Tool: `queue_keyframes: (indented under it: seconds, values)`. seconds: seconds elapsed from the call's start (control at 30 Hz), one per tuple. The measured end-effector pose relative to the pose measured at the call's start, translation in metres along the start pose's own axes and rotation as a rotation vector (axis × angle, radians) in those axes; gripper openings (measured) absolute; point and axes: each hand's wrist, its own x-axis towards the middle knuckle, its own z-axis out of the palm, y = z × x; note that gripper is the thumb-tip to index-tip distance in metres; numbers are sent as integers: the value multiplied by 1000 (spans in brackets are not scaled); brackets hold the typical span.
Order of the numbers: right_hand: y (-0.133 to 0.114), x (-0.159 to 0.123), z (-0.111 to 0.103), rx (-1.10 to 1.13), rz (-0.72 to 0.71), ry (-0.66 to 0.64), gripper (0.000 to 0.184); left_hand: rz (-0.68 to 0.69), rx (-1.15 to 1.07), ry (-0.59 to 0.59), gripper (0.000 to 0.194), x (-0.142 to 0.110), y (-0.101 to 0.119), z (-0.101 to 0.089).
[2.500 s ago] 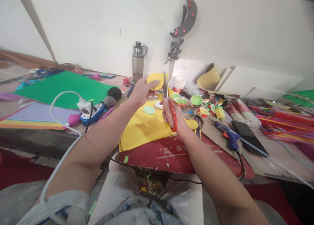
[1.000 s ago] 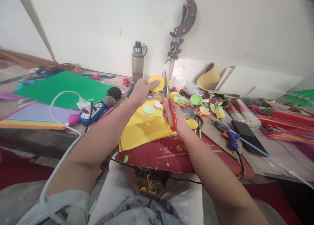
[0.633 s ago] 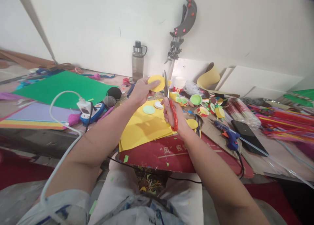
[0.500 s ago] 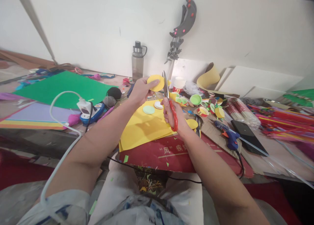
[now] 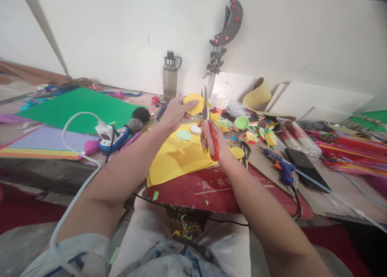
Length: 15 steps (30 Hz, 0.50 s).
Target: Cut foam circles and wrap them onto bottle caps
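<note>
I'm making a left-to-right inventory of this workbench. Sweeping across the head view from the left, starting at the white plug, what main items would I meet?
White plug → black ball → bottle → yellow disc → red-handled scissors → lime-green cup → blue glue gun → black phone.

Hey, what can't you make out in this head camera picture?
- Head view, left hand: some fingers, behind the yellow disc.
- Head view, red board: part of its lettering, behind the right forearm.
- Head view, grey crescent: its strings' tops, cut off by the upper edge.
</note>
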Motion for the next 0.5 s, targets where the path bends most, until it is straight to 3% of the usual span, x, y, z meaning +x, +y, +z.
queue_keyframes:
  seconds: [0.5]
  values:
    - [15, 9, -5, -107, -33, 26, 62, 13, 8, 18, 30, -1, -1, 2]
